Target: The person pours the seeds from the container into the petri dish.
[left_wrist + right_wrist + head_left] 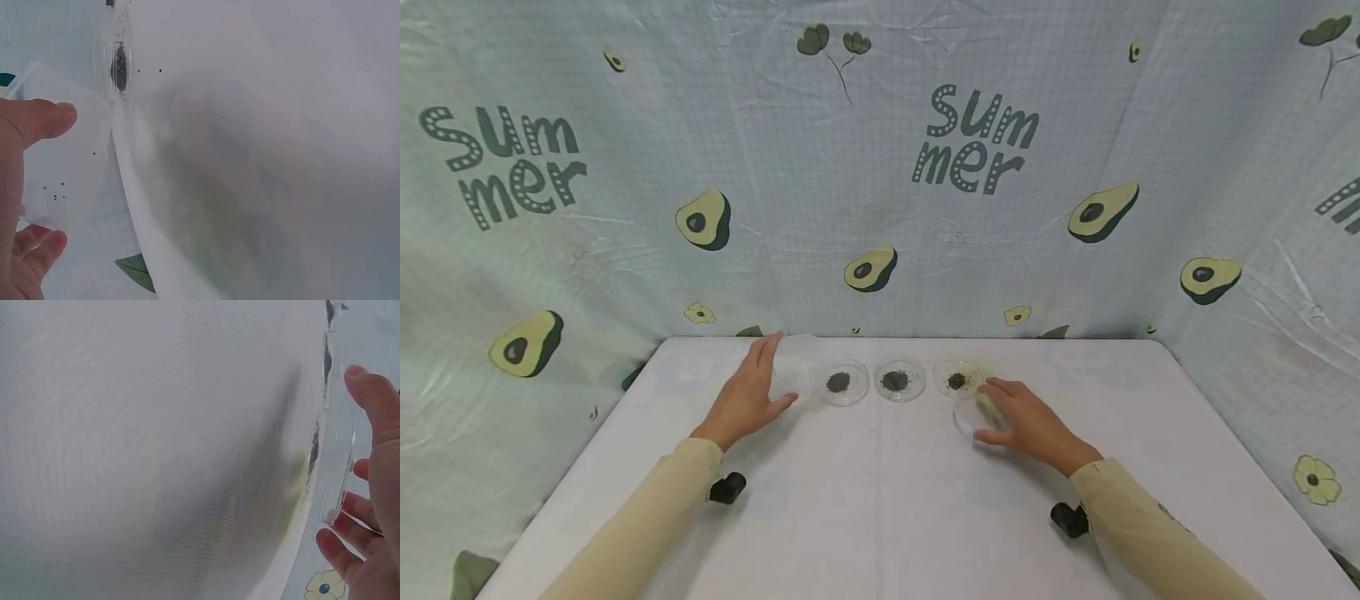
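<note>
My left hand (748, 400) holds a translucent white plastic container (72, 150) between thumb and fingers; several dark specks cling to it. In the head view this container looks faint against the pale background. My right hand (1026, 421) grips a clear round petri dish lid (966, 418) by its rim, tilted over the near side of the right-hand dish. Three clear petri dishes stand in a row between the hands: a left dish (853, 402), a middle dish (917, 393) and a right dish (942, 385). Each has a small heap of dark grains in it.
A white-covered table (880, 517) carries the dishes near its back edge. Behind and beside it hangs a pale cloth (775, 167) printed with avocados and lettering. A few loose dark grains (160, 70) lie on the table near the dishes.
</note>
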